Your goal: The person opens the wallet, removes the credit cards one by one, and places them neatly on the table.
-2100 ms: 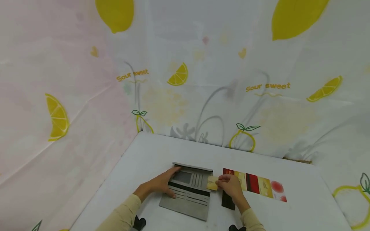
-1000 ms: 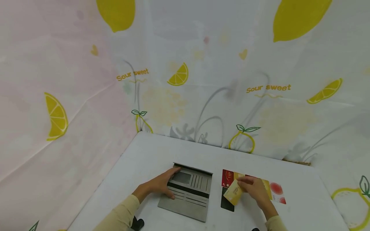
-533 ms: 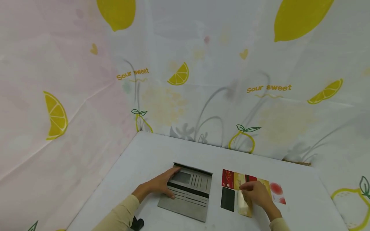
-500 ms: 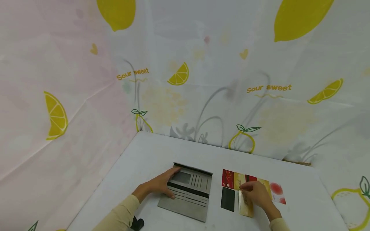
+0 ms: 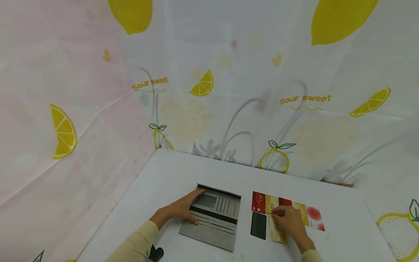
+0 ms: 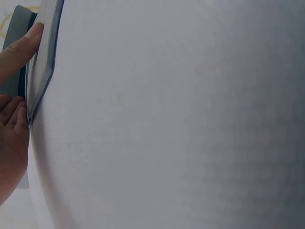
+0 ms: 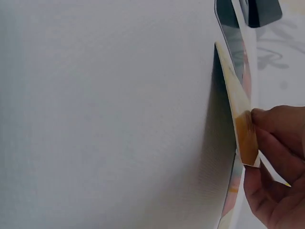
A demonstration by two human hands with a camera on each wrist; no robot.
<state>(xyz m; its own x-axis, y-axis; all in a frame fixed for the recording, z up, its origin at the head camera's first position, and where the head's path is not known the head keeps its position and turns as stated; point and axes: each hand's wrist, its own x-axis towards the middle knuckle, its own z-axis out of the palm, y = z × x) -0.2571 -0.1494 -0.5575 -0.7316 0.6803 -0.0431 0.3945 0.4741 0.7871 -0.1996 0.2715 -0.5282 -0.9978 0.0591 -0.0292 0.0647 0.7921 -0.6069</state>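
A grey wallet (image 5: 217, 236) with a dark band lies at centre in the head view, its top edge slightly raised. My left hand (image 5: 181, 207) rests on its left side, thumb and fingers spread; in the left wrist view the thumb (image 6: 33, 33) lies over the wallet's layered edge. My right hand (image 5: 291, 222) pinches a gold card (image 5: 277, 233) at its upper end. In the right wrist view the card (image 7: 240, 114) is tilted, low over the table. Just left of it in the head view lies a dark card (image 5: 258, 225). The fingers hide part of the gold card.
Behind the right hand runs a row: a red VIP card (image 5: 258, 202), a gold card (image 5: 271, 202), a red-and-black card (image 5: 284, 202), another gold card (image 5: 301, 211) and a white card with pink circles (image 5: 315, 217). All lie on the white table (image 5: 183, 167), backed by a lemon-print sheet (image 5: 235, 127).
My right hand has carried the gold card rightward from the wallet's right edge, past the dark card, and lowered it below the row. The left hand has kept its place on the wallet.
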